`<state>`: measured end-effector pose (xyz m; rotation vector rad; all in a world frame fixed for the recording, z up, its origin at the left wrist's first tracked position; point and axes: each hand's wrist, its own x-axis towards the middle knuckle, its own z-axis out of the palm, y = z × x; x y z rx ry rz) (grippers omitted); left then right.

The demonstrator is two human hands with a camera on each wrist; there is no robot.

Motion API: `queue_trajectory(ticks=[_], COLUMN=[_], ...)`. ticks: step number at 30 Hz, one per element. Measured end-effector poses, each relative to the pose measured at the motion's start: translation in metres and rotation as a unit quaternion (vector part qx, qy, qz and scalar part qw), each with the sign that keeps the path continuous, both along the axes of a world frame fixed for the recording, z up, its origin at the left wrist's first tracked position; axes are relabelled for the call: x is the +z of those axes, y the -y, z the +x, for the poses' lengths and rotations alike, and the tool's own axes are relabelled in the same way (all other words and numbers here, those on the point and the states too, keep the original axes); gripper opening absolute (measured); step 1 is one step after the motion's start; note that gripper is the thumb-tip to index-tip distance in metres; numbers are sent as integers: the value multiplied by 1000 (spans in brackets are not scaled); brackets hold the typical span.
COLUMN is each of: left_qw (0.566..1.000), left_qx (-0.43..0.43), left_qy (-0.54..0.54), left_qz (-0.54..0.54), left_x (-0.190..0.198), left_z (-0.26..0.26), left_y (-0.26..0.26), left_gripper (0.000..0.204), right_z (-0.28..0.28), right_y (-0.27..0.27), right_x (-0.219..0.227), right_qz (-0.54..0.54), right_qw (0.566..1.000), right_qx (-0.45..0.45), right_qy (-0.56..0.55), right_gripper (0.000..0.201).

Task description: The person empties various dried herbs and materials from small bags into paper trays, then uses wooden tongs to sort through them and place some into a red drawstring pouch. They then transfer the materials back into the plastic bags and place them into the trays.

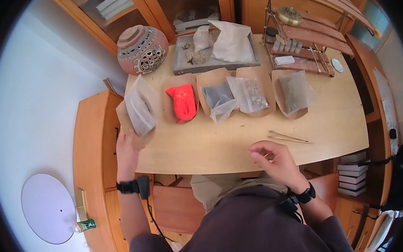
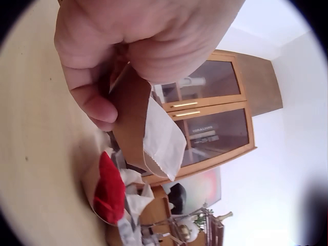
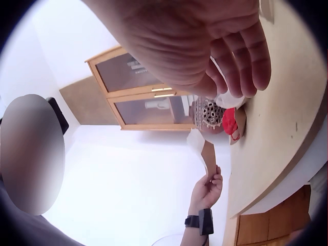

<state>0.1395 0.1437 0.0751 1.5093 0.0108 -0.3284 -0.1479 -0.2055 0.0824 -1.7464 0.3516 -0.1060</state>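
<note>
My left hand [image 1: 127, 153] pinches the near end of a brown paper tray [image 1: 123, 116] holding a white translucent bag [image 1: 139, 110], at the table's left edge. In the left wrist view the thumb and fingers grip the tray [image 2: 129, 115], with the white bag [image 2: 163, 138] beyond. My right hand [image 1: 274, 161] hovers over the front edge with relaxed, slightly bent fingers and holds nothing. Right of the left hand, a red pouch [image 1: 184, 102] lies in its own tray. Farther right, trays hold a dark packet [image 1: 218, 96], a speckled packet [image 1: 253, 95] and a greyish-green packet [image 1: 294, 91].
Thin sticks [image 1: 289, 137] lie beyond my right hand. At the back stand a carved round pot [image 1: 142, 50], a grey tray [image 1: 178, 62] with white bags and dried bits, and a wooden rack [image 1: 311, 38] with a brass burner [image 1: 289, 16]. A small white dish [image 1: 337, 65] is at the right.
</note>
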Motion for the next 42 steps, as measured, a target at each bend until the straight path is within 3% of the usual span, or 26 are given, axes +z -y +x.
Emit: queue_trajectory(ticks=[7, 10, 12, 18, 21, 22, 25, 31, 34, 37, 40, 42], left_qw=[996, 981, 989, 982, 968, 966, 961, 961, 958, 957, 954, 952], left_qx=[-36, -24, 36, 87, 88, 84, 104, 128, 145, 153, 162, 168], left_qy=[-57, -19, -5, 102, 166, 176, 192, 195, 192, 193, 194, 196], left_qz=[60, 191, 147, 134, 165, 170, 170, 152, 154, 155, 161, 163], left_x=[-46, -53, -52, -67, -72, -72, -66, -69, -66, -70, -73, -73], left_z=[77, 91, 86, 55, 39, 35, 25, 28, 26, 29, 30, 32], left_y=[-3, 8, 17, 23, 27, 28, 37, 38, 42, 41, 39, 40], left_gripper=[29, 32, 34, 40, 37, 35, 32, 29, 28, 27, 26, 26], right_z=[-39, -41, -41, -35, -29, -27, -14, -17, -32, -33, -26, -24], right_y=[31, 39, 44, 73, 90, 93, 94, 84, 72, 54, 46, 47], right_x=[6, 13, 16, 7, 1, -2, -6, -11, -24, -52, -57, -56], right_qz=[48, 38, 15, -91, -246, -287, -274, -287, -291, -288, -400, -386], right_qw=[990, 987, 986, 970, 940, 929, 936, 938, 952, 954, 911, 916], right_qx=[-128, -155, -166, -224, -234, -233, -220, -185, -82, -60, -75, -81], right_qy=[-25, -17, -12, -10, -24, -32, 26, 52, 43, 48, 69, 69], right_gripper=[16, 15, 15, 19, 21, 23, 25, 8, 11, 17, 19, 20])
